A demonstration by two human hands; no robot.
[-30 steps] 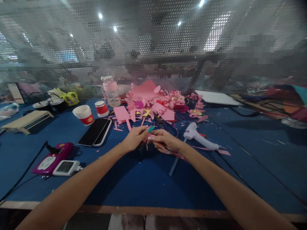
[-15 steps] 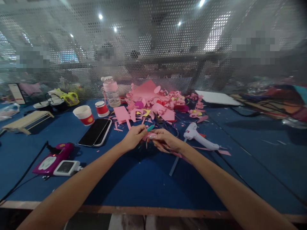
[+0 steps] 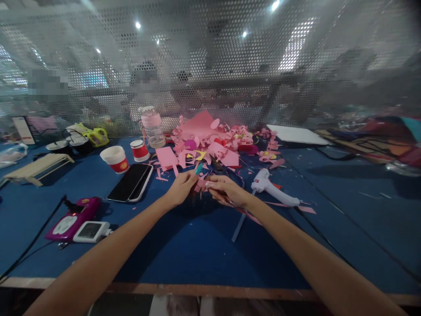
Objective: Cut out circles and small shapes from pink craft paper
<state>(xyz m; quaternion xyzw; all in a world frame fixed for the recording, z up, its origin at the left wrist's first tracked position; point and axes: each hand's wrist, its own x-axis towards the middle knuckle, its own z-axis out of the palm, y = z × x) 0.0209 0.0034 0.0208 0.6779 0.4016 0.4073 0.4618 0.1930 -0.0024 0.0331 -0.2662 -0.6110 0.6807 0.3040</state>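
Note:
Near the middle of the table my left hand (image 3: 181, 186) is closed, pinching a small piece of pink paper (image 3: 200, 184). A teal pointed tip (image 3: 198, 169) shows at its thumb; whether the thumb wears it or holds it I cannot tell. My right hand (image 3: 226, 189) grips the same paper from the other side, fingertips together. Below the right wrist a pink strip (image 3: 253, 218) trails; where it begins is hidden. Just beyond the hands lies a heap of pink paper scraps (image 3: 204, 127). To the right rests a white glue gun (image 3: 274, 189) with a clear glue stick (image 3: 239, 227).
At left are a phone (image 3: 130, 182), stacked paper cups (image 3: 113, 158), a red cup (image 3: 140, 150) and a purple power bank-like device (image 3: 74, 219) with a cable. A bottle (image 3: 152, 127) stands before the perforated metal screen (image 3: 210, 57). A white flat panel (image 3: 297, 134) lies back right.
The teal tip at my left thumb has swung more upright and shifted slightly left. More of the pink paper shows between my hands, which have moved slightly apart.

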